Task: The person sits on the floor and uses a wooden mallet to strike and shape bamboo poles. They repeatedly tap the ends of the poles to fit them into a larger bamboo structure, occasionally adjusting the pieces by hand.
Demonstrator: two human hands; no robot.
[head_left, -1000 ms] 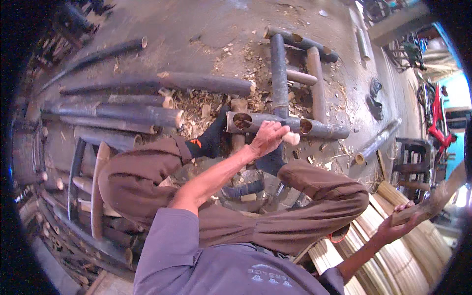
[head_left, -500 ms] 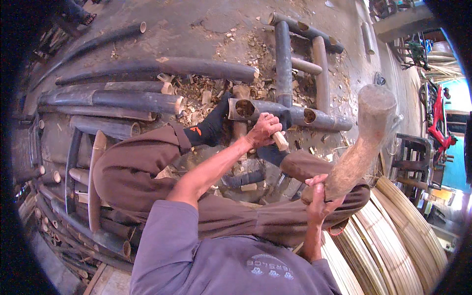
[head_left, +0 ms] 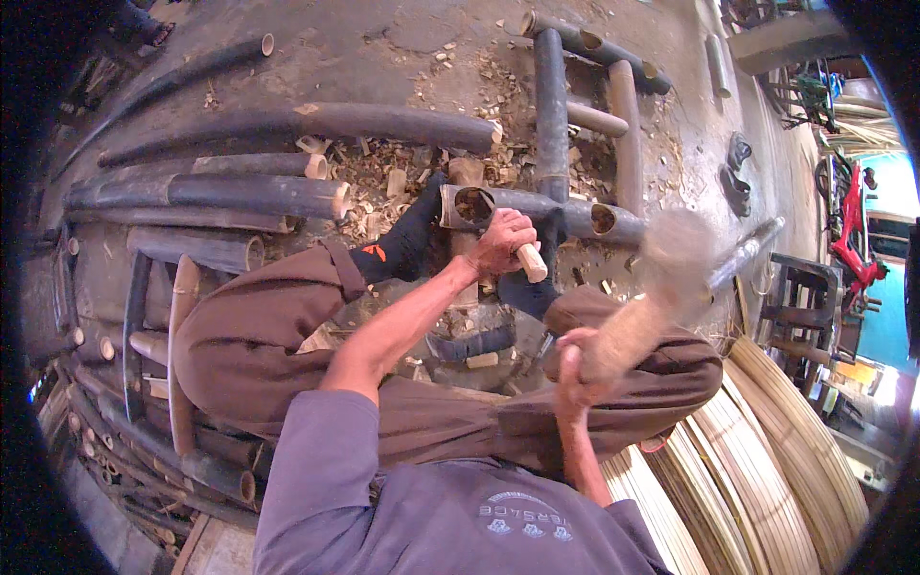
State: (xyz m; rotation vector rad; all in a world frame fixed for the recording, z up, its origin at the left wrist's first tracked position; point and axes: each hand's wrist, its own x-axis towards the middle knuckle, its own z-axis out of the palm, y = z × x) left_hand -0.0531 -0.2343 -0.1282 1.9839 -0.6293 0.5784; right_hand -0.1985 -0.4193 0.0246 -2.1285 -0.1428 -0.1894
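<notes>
My left hand [head_left: 500,241] is closed round the pale wooden handle of a chisel [head_left: 532,264]. Its thin blade points into the round hole near the left end of a dark bamboo pole [head_left: 556,217], part of a ladder-like bamboo frame. My right hand [head_left: 578,376] grips the narrow end of a thick wooden mallet [head_left: 628,337] over my right thigh. Motion blurs the mallet's broad head, which tilts up and to the right. A second round hole [head_left: 603,218] shows farther right along the same pole. My dark-clad feet rest close to the pole.
Several dark bamboo poles [head_left: 259,195] lie at the left, with more stacked at the lower left. Wood chips [head_left: 388,196] litter the ground around the frame. Bundled pale strips [head_left: 728,460] lie at my right, and a red bicycle-like frame [head_left: 851,230] stands beyond.
The mallet has swung down and left toward the chisel, carried by my right hand. My left hand stays at the pole, with the chisel handle slightly shifted left and tilted.
</notes>
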